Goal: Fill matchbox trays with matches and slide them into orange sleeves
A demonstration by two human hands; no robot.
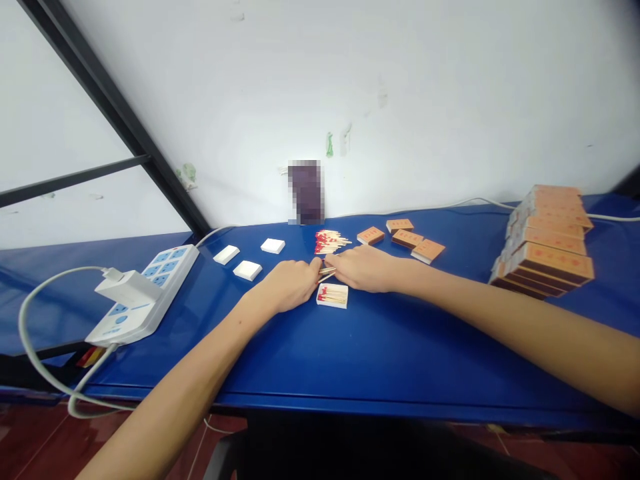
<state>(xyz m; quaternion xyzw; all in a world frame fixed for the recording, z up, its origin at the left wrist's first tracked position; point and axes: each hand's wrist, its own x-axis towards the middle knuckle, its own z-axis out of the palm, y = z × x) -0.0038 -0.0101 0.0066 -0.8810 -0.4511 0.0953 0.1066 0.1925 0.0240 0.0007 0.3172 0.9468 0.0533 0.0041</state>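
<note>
My left hand (294, 283) and my right hand (367, 268) meet near the middle of the blue table. Their fingers are closed on a few matchsticks (327, 272) that lie crosswise between them. The fingertips hide part of these sticks. Just in front of the hands sits a white matchbox tray (332, 306) with red-headed matches inside. Behind the fingers a loose pile of matches (332, 242) lies on the table, most of the red heads to the left.
Three white box pieces (247, 270) lie to the left. Several orange matchboxes (428, 251) are scattered to the right, and a tall stack of matchboxes (545, 250) stands farther right. A power strip (165, 293) with a plugged-in charger (129, 289) and cables occupies the left side.
</note>
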